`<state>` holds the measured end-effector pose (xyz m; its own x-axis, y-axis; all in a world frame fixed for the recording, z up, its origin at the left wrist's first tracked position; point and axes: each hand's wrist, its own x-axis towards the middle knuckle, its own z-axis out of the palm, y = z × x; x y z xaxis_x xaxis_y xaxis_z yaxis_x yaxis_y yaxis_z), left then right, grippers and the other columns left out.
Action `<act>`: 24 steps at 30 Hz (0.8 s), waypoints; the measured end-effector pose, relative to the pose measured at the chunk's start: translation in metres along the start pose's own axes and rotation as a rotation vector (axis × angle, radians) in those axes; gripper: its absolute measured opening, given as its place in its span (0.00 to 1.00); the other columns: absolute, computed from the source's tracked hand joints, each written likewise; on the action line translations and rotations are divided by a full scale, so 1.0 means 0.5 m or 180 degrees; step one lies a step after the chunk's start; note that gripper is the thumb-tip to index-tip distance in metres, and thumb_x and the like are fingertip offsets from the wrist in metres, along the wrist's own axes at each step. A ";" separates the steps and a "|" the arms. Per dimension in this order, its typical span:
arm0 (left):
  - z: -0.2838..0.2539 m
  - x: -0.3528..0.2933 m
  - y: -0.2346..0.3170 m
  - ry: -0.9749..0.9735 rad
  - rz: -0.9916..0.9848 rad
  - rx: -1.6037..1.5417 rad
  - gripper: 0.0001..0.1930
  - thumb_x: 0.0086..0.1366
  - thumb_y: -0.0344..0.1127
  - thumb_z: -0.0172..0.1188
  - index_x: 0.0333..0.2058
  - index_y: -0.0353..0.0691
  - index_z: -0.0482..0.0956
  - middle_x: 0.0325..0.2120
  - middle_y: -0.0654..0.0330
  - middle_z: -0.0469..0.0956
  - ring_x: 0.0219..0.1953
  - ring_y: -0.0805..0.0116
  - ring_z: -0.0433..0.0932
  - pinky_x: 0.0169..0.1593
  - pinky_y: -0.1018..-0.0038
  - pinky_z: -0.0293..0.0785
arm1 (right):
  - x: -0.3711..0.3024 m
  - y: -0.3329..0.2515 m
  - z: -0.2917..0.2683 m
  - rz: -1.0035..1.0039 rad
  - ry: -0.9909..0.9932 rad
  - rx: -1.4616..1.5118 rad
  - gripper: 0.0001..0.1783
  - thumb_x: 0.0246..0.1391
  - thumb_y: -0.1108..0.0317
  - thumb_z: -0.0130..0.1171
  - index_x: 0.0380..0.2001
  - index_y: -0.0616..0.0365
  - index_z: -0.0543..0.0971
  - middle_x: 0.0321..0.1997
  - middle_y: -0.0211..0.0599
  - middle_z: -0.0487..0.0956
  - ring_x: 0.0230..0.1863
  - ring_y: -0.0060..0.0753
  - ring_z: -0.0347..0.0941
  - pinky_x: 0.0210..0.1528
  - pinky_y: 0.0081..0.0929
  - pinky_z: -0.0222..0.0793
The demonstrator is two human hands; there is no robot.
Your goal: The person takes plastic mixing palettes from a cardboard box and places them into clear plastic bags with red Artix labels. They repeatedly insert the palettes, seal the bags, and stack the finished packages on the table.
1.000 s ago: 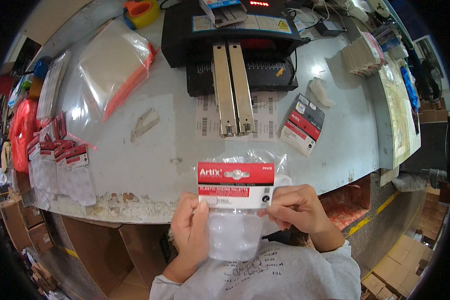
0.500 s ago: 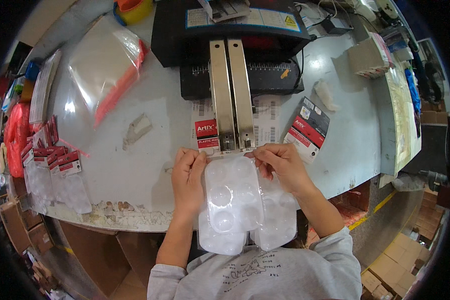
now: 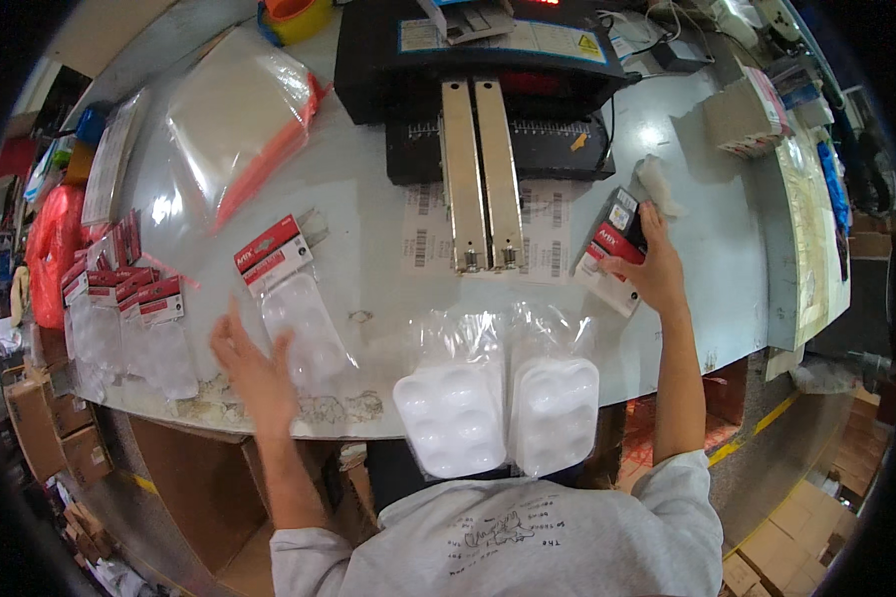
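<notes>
My left hand [image 3: 257, 373], slightly blurred, is open with its fingers apart. It hovers by the lower left of a clear bag of white tray-like pieces with round hollows [image 3: 304, 323], topped by a red and white header card [image 3: 272, 255]. My right hand [image 3: 657, 264] is on a small stack of black, red and white header cards [image 3: 612, 239], thumb across the face and fingers along the right edge. Close to me at the table's front edge lie two more bagged white pieces, one on the left [image 3: 453, 418] and one on the right [image 3: 556, 413], their clear bag tops pointing away.
A black machine [image 3: 488, 60] with two metal bars [image 3: 478, 179] stands at the back, printed label sheets beneath the bars. Several carded packs [image 3: 139, 328] lie at left, below clear bags with red edging [image 3: 239, 119]. A card stack [image 3: 747, 114] sits back right.
Both hands have left the bars and moved apart. The carded pack now lies to the left, released by my left hand. My right hand has reached the header card stack.
</notes>
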<state>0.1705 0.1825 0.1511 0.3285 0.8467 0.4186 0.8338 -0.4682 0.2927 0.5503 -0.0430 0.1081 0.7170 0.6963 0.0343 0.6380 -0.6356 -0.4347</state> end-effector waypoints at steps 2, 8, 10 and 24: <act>-0.010 -0.065 0.037 -0.0940 -0.0667 -0.1555 0.10 0.55 0.35 0.61 0.33 0.36 0.73 0.37 0.56 0.67 0.41 0.60 0.67 0.43 0.69 0.66 | -0.003 0.029 0.022 0.0105 0.0105 -0.0101 0.50 0.30 0.50 0.72 0.57 0.62 0.66 0.63 0.44 0.64 0.65 0.36 0.56 0.58 0.37 0.55; -0.032 -0.140 0.167 -0.1244 -0.0787 -0.2856 0.06 0.57 0.28 0.58 0.27 0.34 0.70 0.32 0.55 0.68 0.37 0.65 0.69 0.42 0.73 0.66 | -0.024 -0.062 -0.015 0.0076 0.0233 -0.0930 0.31 0.38 0.54 0.69 0.47 0.55 0.75 0.51 0.38 0.76 0.56 0.30 0.68 0.52 0.37 0.58; -0.060 -0.128 0.190 -0.1088 -0.0853 -0.3428 0.07 0.62 0.26 0.54 0.25 0.33 0.68 0.36 0.51 0.74 0.37 0.71 0.70 0.41 0.77 0.67 | -0.045 -0.136 -0.073 0.0325 0.0303 0.0468 0.29 0.41 0.58 0.68 0.47 0.57 0.73 0.46 0.40 0.77 0.50 0.35 0.72 0.46 0.36 0.64; -0.102 -0.115 0.227 -0.2565 -0.0828 -0.3615 0.07 0.65 0.32 0.53 0.34 0.34 0.76 0.24 0.59 0.81 0.20 0.83 0.71 0.24 0.84 0.66 | -0.121 -0.353 -0.136 -0.1615 -0.1540 0.1660 0.09 0.47 0.68 0.62 0.30 0.59 0.75 0.24 0.37 0.76 0.21 0.43 0.72 0.22 0.30 0.66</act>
<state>0.2236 0.0677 0.2039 0.7044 0.6685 -0.2386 0.2305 0.1025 0.9677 0.4134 0.0045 0.2442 0.1077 0.9942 0.0011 0.5532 -0.0590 -0.8309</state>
